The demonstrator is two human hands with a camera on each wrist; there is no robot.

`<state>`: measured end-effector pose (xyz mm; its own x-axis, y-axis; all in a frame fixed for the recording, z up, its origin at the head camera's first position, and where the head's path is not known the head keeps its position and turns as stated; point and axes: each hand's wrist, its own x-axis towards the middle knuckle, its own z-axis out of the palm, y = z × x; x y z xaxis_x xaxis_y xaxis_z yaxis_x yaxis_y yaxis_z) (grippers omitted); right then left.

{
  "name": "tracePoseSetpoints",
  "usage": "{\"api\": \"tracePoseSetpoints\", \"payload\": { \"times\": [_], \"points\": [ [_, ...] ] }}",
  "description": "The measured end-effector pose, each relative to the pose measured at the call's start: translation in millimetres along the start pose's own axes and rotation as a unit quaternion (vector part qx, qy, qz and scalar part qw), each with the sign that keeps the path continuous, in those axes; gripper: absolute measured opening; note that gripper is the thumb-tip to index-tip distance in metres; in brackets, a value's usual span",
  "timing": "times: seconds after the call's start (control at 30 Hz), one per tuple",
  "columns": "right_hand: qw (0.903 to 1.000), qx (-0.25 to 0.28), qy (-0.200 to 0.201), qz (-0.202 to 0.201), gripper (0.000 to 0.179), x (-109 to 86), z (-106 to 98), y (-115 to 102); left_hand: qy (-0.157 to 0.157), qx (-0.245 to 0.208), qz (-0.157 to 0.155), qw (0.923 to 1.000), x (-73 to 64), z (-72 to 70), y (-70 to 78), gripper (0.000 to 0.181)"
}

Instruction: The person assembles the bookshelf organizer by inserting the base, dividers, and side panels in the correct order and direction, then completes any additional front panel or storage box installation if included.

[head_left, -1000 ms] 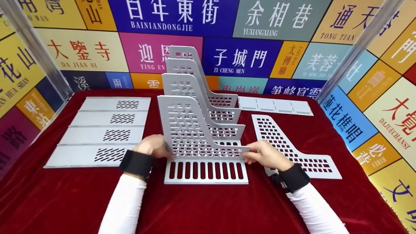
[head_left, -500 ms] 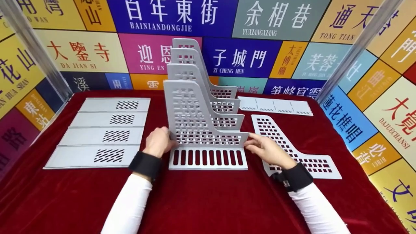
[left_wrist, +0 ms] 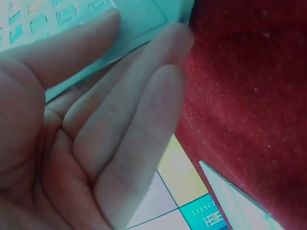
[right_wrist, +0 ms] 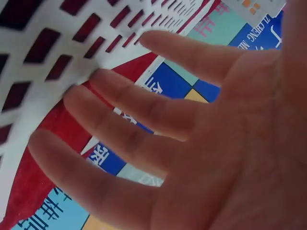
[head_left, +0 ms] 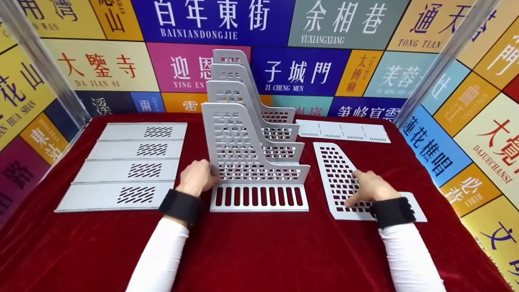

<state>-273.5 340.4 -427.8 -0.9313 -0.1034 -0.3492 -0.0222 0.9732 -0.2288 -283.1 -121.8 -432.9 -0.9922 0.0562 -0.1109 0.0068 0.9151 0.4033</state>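
Note:
A grey desktop file rack (head_left: 233, 140) with several upright perforated dividers stands mid-table, its slotted base (head_left: 259, 198) facing me. At the front divider's lower left edge, my left hand (head_left: 196, 177) pinches it. In the left wrist view the thumb (left_wrist: 91, 45) lies on the divider's face (left_wrist: 72, 14) and the fingers pass behind it. To the right, a loose perforated divider (head_left: 336, 178) lies flat on the cloth. My right hand (head_left: 371, 187) is over it with fingers spread. In the right wrist view its fingertips are at the divider's curved edge, holding nothing.
Several flat grey panels with slanted slots (head_left: 134, 172) lie in a row at the left. A long white panel (head_left: 344, 132) lies at the back right. Dark red cloth (head_left: 259, 251) covers the table, and printed sign walls (head_left: 219, 20) enclose it behind and at the sides.
The rack moved away from me and settled a little farther back. My right hand left the rack's right edge and moved right over the loose divider. The left hand stayed at the rack.

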Motion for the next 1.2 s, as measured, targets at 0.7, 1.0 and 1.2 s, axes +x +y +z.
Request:
{"api": "tracePoseSetpoints", "payload": {
  "times": [0.7,1.0,1.2],
  "points": [
    [0.9618,0.216,0.084,-0.146,0.036,-36.3,-44.0,31.4,-0.029,0.025,-0.016,0.9991,0.5,-2.6,3.8,0.023],
    [0.9172,0.219,0.039,-0.330,0.025,-44.4,-45.9,13.4,-0.032,0.030,-0.036,0.9984,1.6,-1.4,1.8,0.033],
    [0.9405,0.184,0.064,-0.278,0.021,-50.3,-47.0,12.1,-0.024,0.026,-0.033,0.9988,0.8,-1.4,2.8,0.032]
  ]
}}
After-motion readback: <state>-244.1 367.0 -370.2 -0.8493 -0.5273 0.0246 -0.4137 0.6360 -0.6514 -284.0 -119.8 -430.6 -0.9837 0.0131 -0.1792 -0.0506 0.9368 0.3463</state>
